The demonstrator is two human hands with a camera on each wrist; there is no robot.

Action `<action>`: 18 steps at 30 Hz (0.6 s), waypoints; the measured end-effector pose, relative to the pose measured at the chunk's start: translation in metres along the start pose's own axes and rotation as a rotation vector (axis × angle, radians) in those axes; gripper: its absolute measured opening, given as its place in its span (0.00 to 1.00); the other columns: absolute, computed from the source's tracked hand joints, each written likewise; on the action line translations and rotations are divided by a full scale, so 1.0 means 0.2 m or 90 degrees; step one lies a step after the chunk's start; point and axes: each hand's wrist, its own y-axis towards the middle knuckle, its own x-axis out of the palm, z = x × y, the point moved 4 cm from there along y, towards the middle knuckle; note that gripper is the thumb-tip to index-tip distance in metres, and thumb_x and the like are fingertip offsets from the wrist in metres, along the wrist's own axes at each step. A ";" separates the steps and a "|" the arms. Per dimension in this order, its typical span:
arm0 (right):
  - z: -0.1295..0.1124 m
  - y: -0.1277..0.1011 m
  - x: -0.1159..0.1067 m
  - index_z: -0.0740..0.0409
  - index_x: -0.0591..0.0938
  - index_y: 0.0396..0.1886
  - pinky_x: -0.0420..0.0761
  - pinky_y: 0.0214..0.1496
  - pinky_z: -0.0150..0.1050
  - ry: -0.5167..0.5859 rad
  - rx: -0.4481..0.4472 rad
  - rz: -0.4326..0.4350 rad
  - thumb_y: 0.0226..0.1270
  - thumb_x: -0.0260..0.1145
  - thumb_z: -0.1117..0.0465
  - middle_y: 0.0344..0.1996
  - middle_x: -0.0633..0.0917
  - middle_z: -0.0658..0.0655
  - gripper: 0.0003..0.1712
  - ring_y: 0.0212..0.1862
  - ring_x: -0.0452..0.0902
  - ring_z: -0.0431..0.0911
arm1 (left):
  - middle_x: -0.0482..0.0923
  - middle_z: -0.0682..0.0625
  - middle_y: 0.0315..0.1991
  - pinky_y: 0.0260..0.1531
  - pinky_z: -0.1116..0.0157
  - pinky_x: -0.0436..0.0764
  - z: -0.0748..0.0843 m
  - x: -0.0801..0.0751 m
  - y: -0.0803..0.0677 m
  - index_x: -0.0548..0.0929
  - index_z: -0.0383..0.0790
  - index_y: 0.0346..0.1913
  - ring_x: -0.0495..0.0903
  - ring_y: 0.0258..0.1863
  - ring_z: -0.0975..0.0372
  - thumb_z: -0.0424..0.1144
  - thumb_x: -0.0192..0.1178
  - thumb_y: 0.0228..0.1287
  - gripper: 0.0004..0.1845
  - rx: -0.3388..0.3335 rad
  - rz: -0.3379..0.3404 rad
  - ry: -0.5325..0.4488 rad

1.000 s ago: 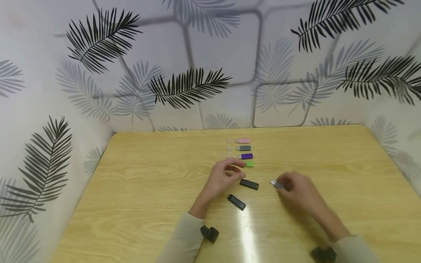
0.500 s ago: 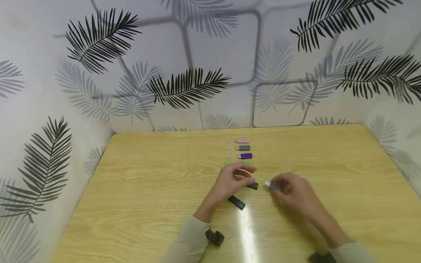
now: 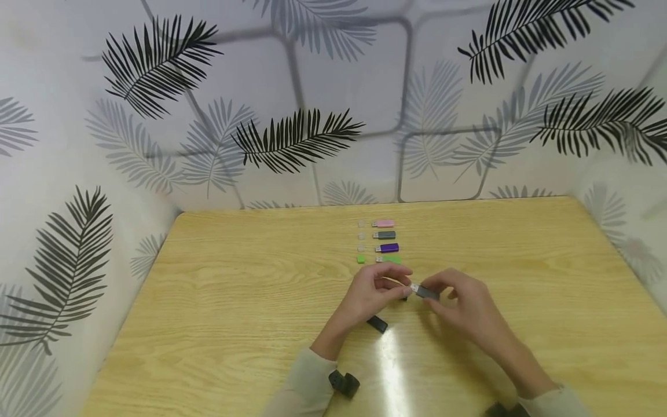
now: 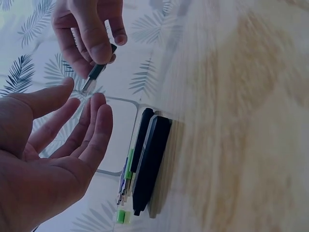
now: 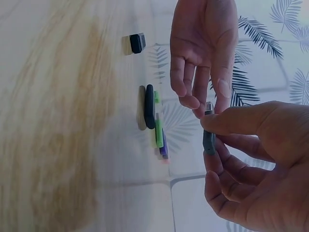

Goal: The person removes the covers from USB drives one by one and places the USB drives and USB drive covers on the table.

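Head view: right hand, pinching grey USB stick, has neared loosely spread left hand at nine o'clock; plug beside fingertips.

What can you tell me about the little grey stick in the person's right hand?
The grey stick looks like a USB drive: a slim, dark grey body, probably plastic, with a shiny, silvery connector at one end. Any markings on it are too small to make out. The right hand pinches it by the body, holding it above the table. It is slanted, its connector end toward the left hand; whether that hand touches it is unclear.
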 end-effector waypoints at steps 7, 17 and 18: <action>-0.05 0.02 -0.01 0.52 0.83 0.35 0.81 0.35 0.41 0.000 -0.023 0.003 0.48 0.76 0.69 0.32 0.84 0.43 0.15 0.34 0.79 0.37 | 0.79 0.35 0.44 0.37 0.61 0.83 -0.01 0.00 -0.01 0.80 0.26 0.46 0.83 0.37 0.52 0.26 0.62 0.60 0.11 0.008 -0.006 -0.019; -0.07 0.04 0.00 0.52 0.84 0.35 0.81 0.35 0.40 0.012 -0.038 -0.014 0.49 0.76 0.68 0.32 0.83 0.43 0.14 0.34 0.78 0.37 | 0.81 0.35 0.39 0.37 0.49 0.82 0.02 -0.01 -0.02 0.81 0.27 0.44 0.83 0.35 0.45 0.26 0.62 0.60 0.09 0.016 -0.004 0.002; -0.07 0.05 0.00 0.51 0.84 0.35 0.81 0.35 0.39 0.012 -0.038 -0.016 0.49 0.75 0.68 0.32 0.83 0.42 0.14 0.34 0.78 0.36 | 0.81 0.35 0.38 0.37 0.47 0.81 0.02 -0.01 -0.02 0.81 0.27 0.44 0.83 0.34 0.44 0.26 0.62 0.60 0.09 0.014 -0.002 0.001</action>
